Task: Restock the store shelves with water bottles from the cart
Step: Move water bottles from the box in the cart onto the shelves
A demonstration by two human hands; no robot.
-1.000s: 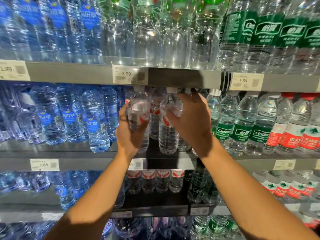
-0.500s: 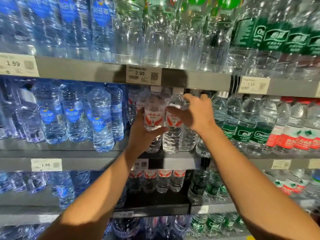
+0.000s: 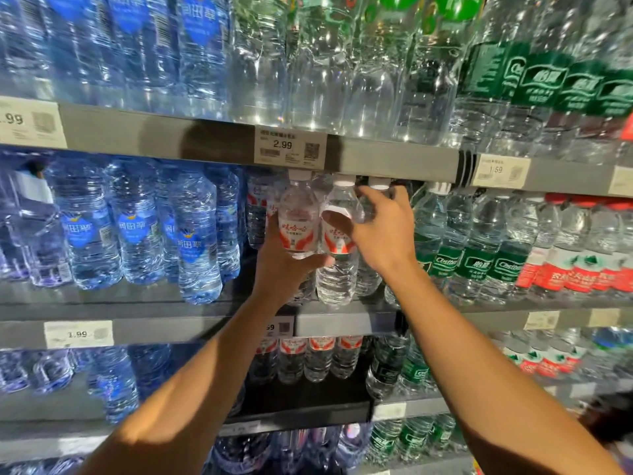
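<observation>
**Two red-label bottles reach the middle shelf**

The middle shelf (image 3: 342, 323) carries both bottles at 12 o'clock from the viewer, under the 2.99 price tag (image 3: 289, 147). Since half a second ago both hands have pushed further in, and the right hand has loosened off its bottle. The left hand (image 3: 284, 265) grips the left bottle (image 3: 297, 219) from below, fingers curled round its base. The right hand (image 3: 380, 231) has its fingers spread, thumb lying on the right bottle (image 3: 337, 269). Both bottles are clear, ribbed, white-capped, with red-and-white labels. They stand near upright, caps at 12 o'clock, long axis vertical, touching side by side.
</observation>
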